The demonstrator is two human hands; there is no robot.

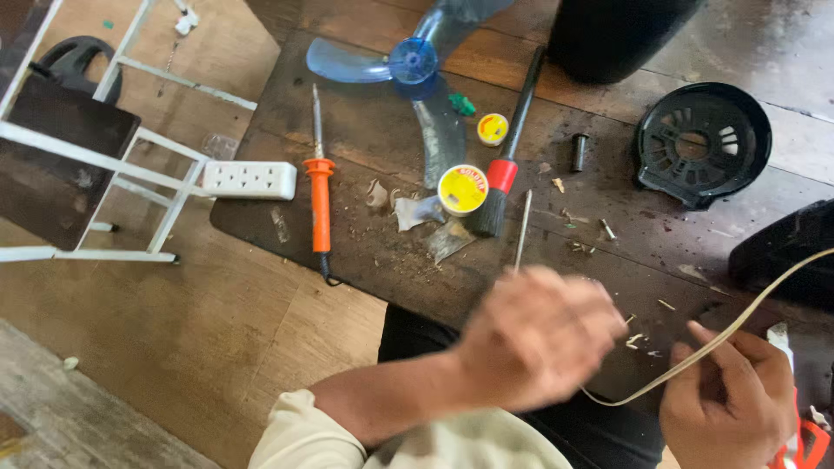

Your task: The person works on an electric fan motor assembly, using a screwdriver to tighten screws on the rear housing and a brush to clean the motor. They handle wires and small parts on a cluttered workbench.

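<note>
My left hand (539, 339) is blurred with motion at the bottom middle, fingers curled, and the end of a flat white cable (747, 317) runs in under it. The cable loops down between the hands and passes over the fingers of my right hand (725, 404) before rising off the right edge. My right hand is closed around a red-handled tool (804, 439) at the bottom right corner; most of the tool is hidden.
On a dark mat (373, 130) lie an orange soldering iron (320, 200), a yellow solder spool (462, 189), a small yellow tin (493, 128), a black brush (502, 174), a blue fan blade (413, 65) and a black round cover (702, 143). A white power strip (249, 180) and white frame (130, 165) are left.
</note>
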